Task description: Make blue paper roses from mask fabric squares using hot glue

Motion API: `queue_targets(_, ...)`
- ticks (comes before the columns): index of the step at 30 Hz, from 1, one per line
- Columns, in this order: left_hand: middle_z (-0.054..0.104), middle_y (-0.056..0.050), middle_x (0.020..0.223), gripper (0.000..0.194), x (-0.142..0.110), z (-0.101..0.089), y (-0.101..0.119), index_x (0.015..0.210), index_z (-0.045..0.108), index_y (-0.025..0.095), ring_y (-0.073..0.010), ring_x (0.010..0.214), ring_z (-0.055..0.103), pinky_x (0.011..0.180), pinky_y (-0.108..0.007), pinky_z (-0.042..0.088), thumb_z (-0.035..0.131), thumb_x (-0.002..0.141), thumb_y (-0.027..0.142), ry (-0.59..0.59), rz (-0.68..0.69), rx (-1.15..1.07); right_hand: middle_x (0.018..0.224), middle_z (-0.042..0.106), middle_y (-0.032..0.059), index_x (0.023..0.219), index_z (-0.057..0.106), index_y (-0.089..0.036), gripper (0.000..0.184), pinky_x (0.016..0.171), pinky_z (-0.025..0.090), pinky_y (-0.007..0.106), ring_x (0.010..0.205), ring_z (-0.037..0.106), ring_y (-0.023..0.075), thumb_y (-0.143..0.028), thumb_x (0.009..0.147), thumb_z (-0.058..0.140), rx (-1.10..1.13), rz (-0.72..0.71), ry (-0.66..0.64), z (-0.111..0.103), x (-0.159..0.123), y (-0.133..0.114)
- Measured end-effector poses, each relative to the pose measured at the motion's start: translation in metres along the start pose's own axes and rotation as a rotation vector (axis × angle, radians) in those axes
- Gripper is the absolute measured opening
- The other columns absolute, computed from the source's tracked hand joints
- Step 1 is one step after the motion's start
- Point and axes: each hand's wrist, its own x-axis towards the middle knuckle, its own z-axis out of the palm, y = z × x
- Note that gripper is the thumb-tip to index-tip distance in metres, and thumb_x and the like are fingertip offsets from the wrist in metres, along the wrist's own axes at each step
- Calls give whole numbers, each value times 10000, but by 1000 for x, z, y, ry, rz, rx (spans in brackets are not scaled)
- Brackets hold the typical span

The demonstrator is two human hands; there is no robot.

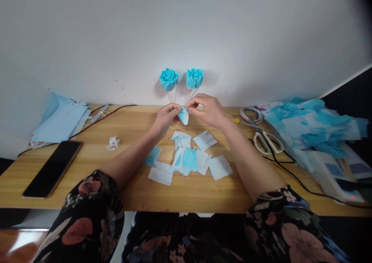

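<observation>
Between both hands, above the wooden table, is a small blue-and-white piece of fabric (183, 116), partly folded. My left hand (167, 116) pinches its left side between thumb and fingers. At its upper right edge, the fingertips of my right hand (207, 107) are closed on the same piece. Just behind the hands stand two blue fabric roses (168, 79) on thin sticks, leaning against the wall; the hands hide the lower ends of the sticks. Below the hands lie several cut fabric squares (220, 167), some white side up and some blue.
A phone (52, 170) and a stack of blue face masks (59, 121) lie at left, near a crumpled white scrap (113, 142). To the right are scissors (266, 139), a coiled cable (251, 115), a yellow-handled cutter (234, 119), a heap of blue fabric (314, 121) and a power strip (334, 173).
</observation>
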Motion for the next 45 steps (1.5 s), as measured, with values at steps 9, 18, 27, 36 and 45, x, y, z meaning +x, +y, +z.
queue_targets(9, 631, 16, 643, 210, 0, -1, 0, 772, 639, 147, -69, 535, 544, 531, -187, 424, 768, 772, 311, -40, -15, -57, 845, 702, 48, 821, 706, -202, 136, 805, 455, 338, 855, 628, 206, -164, 851, 579, -121, -79, -14, 0, 0, 1)
queue_targets(18, 624, -1, 633, 245, 0, -2, -2, 817, 643, 145, -98, 554, 578, 540, -209, 448, 697, 825, 383, -89, -3, -91, 861, 708, 47, 837, 710, -215, 157, 806, 457, 336, 875, 630, 210, -143, 851, 571, -175, -97, -13, 1, 0, 2)
queue_targets(27, 607, 8, 635, 315, 0, -1, -1, 807, 626, 148, -90, 553, 572, 538, -207, 447, 732, 790, 443, -82, -2, -78, 886, 721, 52, 851, 722, -214, 172, 822, 462, 341, 894, 634, 213, -136, 847, 570, -184, -83, -12, 2, 0, 3)
queue_targets(36, 651, 13, 689, 375, 0, -2, -2, 865, 625, 158, -83, 575, 586, 562, -199, 440, 819, 723, 446, -134, -15, -106, 867, 712, 41, 842, 722, -221, 144, 811, 459, 341, 874, 631, 206, -182, 851, 584, -92, -9, 10, 1, 0, 1)
queue_targets(45, 667, 10, 722, 359, -2, 0, 3, 946, 654, 152, -83, 602, 594, 599, -207, 443, 833, 730, 376, -122, -40, -103, 863, 732, 23, 860, 722, -202, 116, 784, 483, 315, 808, 631, 172, -261, 825, 628, 185, 153, 55, 0, 1, 1)
